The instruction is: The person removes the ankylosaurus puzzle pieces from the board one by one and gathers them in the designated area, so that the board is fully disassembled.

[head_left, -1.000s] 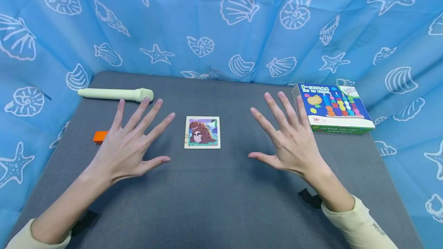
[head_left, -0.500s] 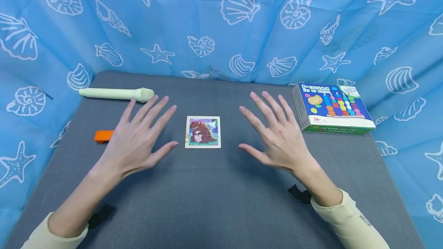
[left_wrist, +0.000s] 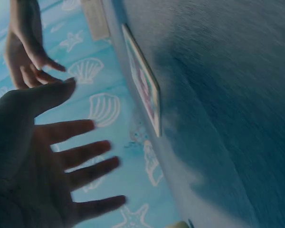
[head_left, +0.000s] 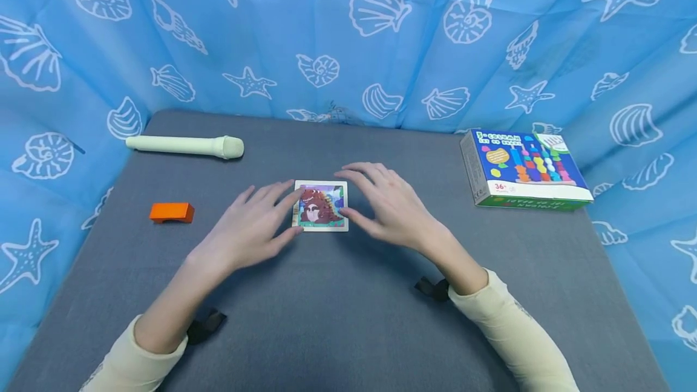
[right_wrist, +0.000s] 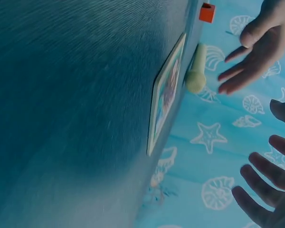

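Observation:
A small square jigsaw puzzle [head_left: 322, 205] with a brown dinosaur picture and a pale wooden frame lies flat on the grey table. My left hand [head_left: 247, 228] hovers at its left side, fingers spread and slightly bent. On the other side is my right hand [head_left: 389, 204], its fingers and thumb reaching toward the puzzle's right edge. In the left wrist view, a gap shows between the left fingers [left_wrist: 88, 154] and the puzzle [left_wrist: 145, 85]. Seen from the right wrist, the right fingers [right_wrist: 263, 185] also stand apart from the puzzle [right_wrist: 166, 95].
A pale green toy microphone [head_left: 185, 146] lies at the back left. Nearer on the left is an orange block [head_left: 171, 212] with an arched cut-out. A bead toy box [head_left: 525, 168] stands at the back right. Behind the table [head_left: 337, 331] hangs a blue shell-patterned curtain [head_left: 327, 29].
Both hands have moved inward from wide apart to either side of the puzzle, their fingers less spread. The orange block, partly covered before, now shows fully. The puzzle has stayed in place.

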`<state>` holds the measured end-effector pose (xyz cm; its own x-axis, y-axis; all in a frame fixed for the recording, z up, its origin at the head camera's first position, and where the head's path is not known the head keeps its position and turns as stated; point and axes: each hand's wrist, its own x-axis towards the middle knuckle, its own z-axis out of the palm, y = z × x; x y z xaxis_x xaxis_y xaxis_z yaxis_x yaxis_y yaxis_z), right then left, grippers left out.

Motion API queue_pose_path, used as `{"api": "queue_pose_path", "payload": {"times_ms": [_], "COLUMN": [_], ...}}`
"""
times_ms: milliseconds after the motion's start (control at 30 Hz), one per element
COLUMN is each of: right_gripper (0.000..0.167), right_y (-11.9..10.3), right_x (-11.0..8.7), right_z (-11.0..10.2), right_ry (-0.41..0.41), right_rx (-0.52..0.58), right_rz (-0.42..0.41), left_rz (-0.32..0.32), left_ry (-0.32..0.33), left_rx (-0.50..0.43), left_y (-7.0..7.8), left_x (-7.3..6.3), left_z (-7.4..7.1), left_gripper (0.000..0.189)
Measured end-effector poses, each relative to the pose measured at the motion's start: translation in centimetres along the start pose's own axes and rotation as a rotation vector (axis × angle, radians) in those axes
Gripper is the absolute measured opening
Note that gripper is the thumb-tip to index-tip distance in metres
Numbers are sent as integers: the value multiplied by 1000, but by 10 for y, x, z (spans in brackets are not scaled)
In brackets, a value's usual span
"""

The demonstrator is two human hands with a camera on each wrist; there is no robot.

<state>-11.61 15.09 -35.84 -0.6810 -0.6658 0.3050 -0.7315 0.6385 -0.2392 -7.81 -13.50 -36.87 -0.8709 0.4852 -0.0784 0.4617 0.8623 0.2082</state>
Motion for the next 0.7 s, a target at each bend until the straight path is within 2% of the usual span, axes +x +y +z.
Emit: {"api": "queue_pose_path", "payload": {"times_ms": [200, 300, 467, 700], "right_gripper": [53, 48, 39, 29], "right_y": [1, 6, 16, 22], "right_x": [28, 46, 75, 102], "right_z": [15, 26, 48, 67], "right_ry": [-198, -313, -471, -572], "right_rx": [248, 358, 398, 378], "right_rz": [92, 127, 157, 279], "left_rz": [-95, -129, -143, -140], "left_ry": [-252, -342, -366, -296], "left_rx": [-122, -157, -163, -140], "left_y": [5, 9, 14, 13], "left_x": [9, 14, 18, 21], "left_z": [4, 6, 12, 23], "left_gripper": [74, 75, 74, 69]}}
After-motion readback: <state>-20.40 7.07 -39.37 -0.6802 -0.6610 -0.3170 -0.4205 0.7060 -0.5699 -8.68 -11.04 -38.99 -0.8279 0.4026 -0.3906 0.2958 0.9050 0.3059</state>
